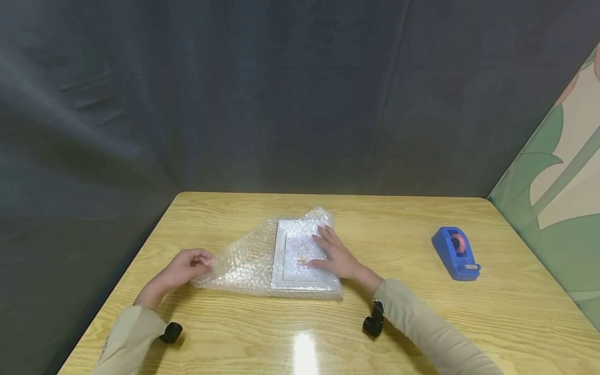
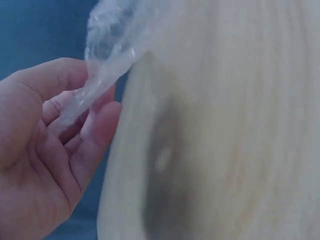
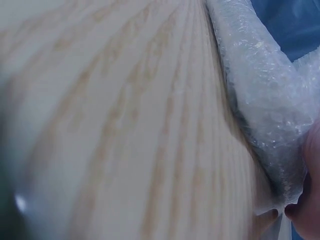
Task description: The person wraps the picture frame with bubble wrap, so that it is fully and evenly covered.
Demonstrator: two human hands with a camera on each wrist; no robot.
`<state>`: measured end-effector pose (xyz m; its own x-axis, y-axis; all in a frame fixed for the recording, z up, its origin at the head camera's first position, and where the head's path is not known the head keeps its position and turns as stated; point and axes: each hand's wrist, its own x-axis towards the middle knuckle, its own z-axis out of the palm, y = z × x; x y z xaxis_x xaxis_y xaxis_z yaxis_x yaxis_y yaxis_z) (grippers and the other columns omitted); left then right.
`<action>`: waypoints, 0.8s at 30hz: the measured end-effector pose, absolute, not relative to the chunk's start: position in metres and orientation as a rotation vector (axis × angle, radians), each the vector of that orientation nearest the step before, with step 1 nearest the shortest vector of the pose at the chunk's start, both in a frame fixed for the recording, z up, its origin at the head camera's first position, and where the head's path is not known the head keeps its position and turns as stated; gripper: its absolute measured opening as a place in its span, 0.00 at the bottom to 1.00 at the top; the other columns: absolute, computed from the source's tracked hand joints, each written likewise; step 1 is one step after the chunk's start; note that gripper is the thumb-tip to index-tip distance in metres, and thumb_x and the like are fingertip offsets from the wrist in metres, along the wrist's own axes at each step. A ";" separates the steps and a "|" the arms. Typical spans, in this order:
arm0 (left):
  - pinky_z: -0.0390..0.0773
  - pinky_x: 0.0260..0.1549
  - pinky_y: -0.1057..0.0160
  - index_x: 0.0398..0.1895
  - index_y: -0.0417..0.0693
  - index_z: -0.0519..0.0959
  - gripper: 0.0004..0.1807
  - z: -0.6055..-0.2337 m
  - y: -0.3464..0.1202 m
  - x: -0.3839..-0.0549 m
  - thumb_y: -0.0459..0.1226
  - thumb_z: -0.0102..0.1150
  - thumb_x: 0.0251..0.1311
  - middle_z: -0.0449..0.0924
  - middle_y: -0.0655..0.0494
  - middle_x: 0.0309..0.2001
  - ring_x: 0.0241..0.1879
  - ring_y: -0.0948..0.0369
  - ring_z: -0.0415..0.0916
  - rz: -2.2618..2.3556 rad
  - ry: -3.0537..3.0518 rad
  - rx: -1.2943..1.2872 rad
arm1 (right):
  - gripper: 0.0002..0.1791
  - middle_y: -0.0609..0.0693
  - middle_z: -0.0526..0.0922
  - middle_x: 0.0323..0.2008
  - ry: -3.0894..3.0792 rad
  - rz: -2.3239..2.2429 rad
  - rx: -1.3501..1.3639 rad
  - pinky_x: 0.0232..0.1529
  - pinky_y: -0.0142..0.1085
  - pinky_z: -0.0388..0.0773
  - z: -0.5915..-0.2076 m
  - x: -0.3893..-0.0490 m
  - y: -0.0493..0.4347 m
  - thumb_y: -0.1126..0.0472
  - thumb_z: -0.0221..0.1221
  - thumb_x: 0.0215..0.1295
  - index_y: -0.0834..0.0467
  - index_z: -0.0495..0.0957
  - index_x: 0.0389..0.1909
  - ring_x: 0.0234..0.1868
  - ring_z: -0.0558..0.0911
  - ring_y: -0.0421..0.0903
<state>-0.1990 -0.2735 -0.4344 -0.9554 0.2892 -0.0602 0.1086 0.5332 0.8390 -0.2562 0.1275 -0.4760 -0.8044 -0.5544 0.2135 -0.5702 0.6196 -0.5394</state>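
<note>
My left hand (image 1: 187,266) pinches the left end of bubble wrap (image 1: 247,263) as my right hand (image 1: 338,258), fingers spread, rests on the wrapped white frame (image 1: 295,245), directly beneath it on the wooden table (image 1: 234,333).

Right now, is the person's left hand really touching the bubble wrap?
Touching. The left wrist view shows it: the left hand holds the bubble wrap, whose end runs in between the curled fingers.
</note>
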 end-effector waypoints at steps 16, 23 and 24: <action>0.80 0.33 0.64 0.40 0.31 0.76 0.12 -0.406 -0.186 -0.212 0.33 0.57 0.57 0.78 0.51 0.33 0.32 0.64 0.76 1.518 2.419 0.566 | 0.43 0.60 0.44 0.70 -2.815 0.930 0.950 0.67 0.51 0.41 -0.478 -0.256 0.127 0.42 0.58 0.56 0.63 0.57 0.66 0.70 0.38 0.56; 0.79 0.38 0.65 0.38 0.29 0.77 0.11 -0.414 -0.130 -0.217 0.31 0.57 0.56 0.79 0.49 0.33 0.34 0.64 0.75 1.499 2.420 0.724 | 0.43 0.61 0.45 0.69 -2.802 0.916 0.945 0.67 0.52 0.42 -0.479 -0.256 0.127 0.42 0.58 0.56 0.64 0.57 0.65 0.70 0.39 0.57; 0.78 0.38 0.66 0.38 0.31 0.78 0.10 -0.417 -0.122 -0.218 0.31 0.58 0.56 0.79 0.50 0.33 0.34 0.64 0.74 1.480 2.435 0.738 | 0.43 0.61 0.45 0.69 -2.798 0.912 0.947 0.66 0.52 0.43 -0.479 -0.255 0.127 0.43 0.58 0.56 0.65 0.58 0.65 0.70 0.39 0.57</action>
<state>-0.2179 -0.1222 -0.4168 -0.8561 0.5093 0.0873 0.3120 0.3748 0.8730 -0.2555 0.1268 -0.4792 -0.8111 -0.5396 0.2256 -0.5689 0.6383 -0.5186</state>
